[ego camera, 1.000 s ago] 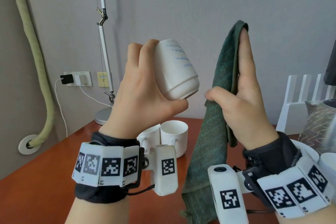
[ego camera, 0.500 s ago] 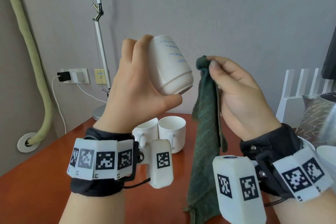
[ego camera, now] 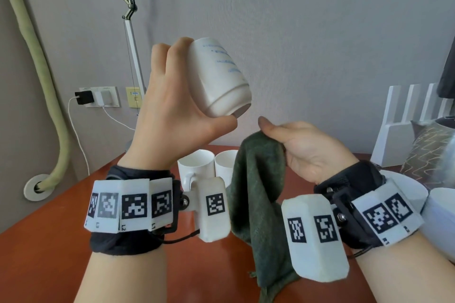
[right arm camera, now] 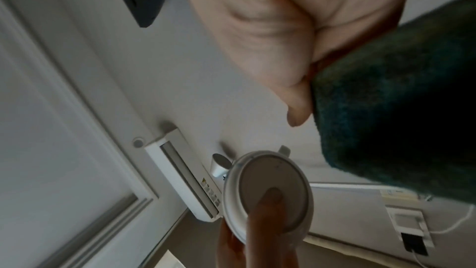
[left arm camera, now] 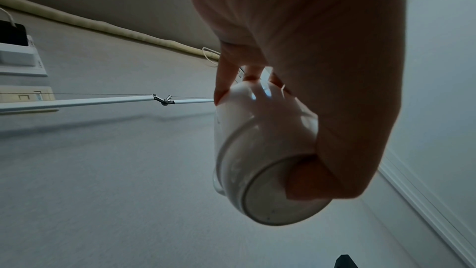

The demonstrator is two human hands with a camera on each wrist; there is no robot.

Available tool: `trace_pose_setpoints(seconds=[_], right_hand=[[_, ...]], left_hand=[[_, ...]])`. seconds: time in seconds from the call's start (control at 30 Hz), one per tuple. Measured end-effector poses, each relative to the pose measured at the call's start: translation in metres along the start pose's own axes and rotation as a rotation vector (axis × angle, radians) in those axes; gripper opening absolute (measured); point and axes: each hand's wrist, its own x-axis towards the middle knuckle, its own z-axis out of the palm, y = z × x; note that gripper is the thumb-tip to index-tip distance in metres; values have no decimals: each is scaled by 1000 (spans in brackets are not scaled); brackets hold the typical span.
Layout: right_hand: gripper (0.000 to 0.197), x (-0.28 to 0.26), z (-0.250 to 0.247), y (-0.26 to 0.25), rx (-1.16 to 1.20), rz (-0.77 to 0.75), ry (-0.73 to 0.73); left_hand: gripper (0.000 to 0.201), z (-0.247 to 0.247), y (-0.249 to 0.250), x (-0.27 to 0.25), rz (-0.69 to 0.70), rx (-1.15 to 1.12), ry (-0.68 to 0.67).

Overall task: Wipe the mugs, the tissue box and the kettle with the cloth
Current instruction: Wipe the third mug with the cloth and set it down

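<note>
Lowered to centre frame, the right hand (ego camera: 307,150) pinches the soft dark-green cloth (ego camera: 256,192); the left hand (ego camera: 177,115) grips the glazed white ceramic mug (ego camera: 219,76) upper centre, probably slippery; hold by its body.

This looks like a room in a home. A red-brown wooden tabletop (ego camera: 44,248) stands by a plain grey wall. A tall floor lamp (ego camera: 129,32) stands behind it. A charger (ego camera: 83,97) is plugged into a wall socket. White mugs (ego camera: 195,165) sit on the tabletop. An air conditioner (right arm camera: 185,180) hangs high on the wall. A patterned cushion (ego camera: 428,152) lies at the right.
</note>
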Motion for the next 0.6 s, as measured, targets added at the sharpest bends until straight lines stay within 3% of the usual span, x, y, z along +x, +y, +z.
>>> trace_pose_setpoints(seconds=[0.17, 0.3, 0.47, 0.6], right_hand=[[38, 2, 1, 5, 131, 178, -109], [28, 3, -2, 12, 167, 269, -123], [28, 1, -4, 7, 321, 192, -127], [31, -2, -9, -7, 453, -76, -141]], left_hand=[[99, 1, -2, 0, -10, 9, 2], [100, 1, -1, -1, -14, -5, -13], [102, 2, -2, -1, -17, -4, -37], [105, 5, -2, -3, -77, -2, -120]])
